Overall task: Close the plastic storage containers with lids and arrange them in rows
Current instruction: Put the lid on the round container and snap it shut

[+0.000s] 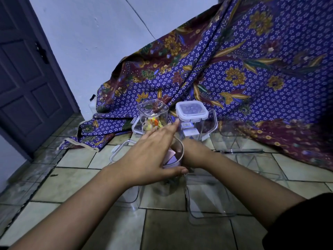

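Several clear plastic containers stand on the tiled floor. A tall one at the back carries a snapped-on white lid. Left of it an open container holds colourful small items. In the middle, a round clear container with pale cards inside sits between my hands. My left hand stretches flat across its near side, fingers pointing toward the lidded container. My right hand wraps the round container's right side; its fingers are hidden. A loose lid lies under my left hand.
Empty clear containers stand in front and to the right. A purple floral cloth drapes down the back and right. A dark door is at the left. Beige floor tiles spread around.
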